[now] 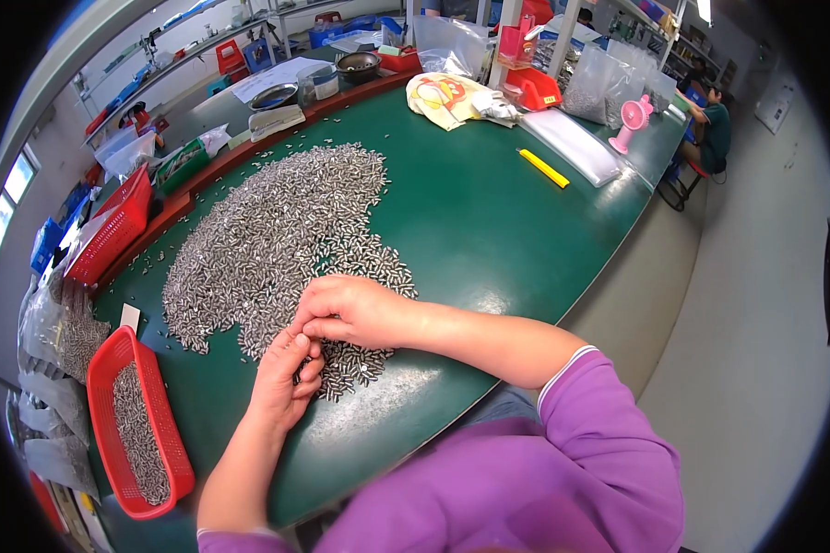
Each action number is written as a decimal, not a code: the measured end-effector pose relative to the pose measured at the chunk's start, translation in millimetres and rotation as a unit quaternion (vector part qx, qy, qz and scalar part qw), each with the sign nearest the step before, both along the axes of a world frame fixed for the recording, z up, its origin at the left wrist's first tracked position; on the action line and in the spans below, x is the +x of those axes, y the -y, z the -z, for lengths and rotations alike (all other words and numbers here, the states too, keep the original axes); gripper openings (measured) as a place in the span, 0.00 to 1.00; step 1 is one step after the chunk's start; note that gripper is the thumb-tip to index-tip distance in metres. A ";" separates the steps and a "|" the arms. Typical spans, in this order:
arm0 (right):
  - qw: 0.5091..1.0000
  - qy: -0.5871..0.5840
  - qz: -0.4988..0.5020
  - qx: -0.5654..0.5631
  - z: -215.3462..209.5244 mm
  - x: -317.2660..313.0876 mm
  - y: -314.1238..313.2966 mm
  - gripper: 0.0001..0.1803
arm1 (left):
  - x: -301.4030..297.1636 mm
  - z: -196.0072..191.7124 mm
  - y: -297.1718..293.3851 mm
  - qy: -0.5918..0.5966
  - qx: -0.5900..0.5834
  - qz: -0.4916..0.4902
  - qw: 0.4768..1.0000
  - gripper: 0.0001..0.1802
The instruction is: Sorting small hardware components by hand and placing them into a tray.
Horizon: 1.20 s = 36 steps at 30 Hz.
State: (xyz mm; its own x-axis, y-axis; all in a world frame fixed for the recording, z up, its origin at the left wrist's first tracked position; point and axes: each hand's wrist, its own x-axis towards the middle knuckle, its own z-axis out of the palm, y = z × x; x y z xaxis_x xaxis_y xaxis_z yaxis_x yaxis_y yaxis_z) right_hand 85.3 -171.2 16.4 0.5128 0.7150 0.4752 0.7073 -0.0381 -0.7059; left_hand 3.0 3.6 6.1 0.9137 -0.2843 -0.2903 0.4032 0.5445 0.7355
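Resting on the pin heap, both hands' fingers pinch narrow together, small metal pins directly beneath.

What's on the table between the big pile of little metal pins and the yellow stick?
Nothing: the head view shows only bare green table between the pin pile and the yellow stick.

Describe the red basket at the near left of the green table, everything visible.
The red basket is a shallow, oblong plastic tray with slotted mesh walls and a solid rim. It lies flat on the green table near its near left edge, long axis running away from the person. A band of small silvery metal pins, like those in the large pile, covers its floor. Neither hand touches it; the left hand is to its right. Clear bags of similar parts lie just left of it.
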 end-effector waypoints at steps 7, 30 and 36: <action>0.973 0.136 0.063 -0.174 13.3 8.2 12.9 0.12 | -0.1 1.5 -3.3 -0.024 -0.013 -0.018 0.999 0.08; 0.965 0.129 0.109 -0.203 13.4 10.3 10.8 0.05 | 0.7 5.0 -4.3 -0.006 0.004 -0.015 1.000 0.09; 0.972 0.171 0.152 -0.046 13.0 9.4 7.3 0.05 | -0.4 5.8 -3.0 0.002 0.001 -0.018 1.000 0.07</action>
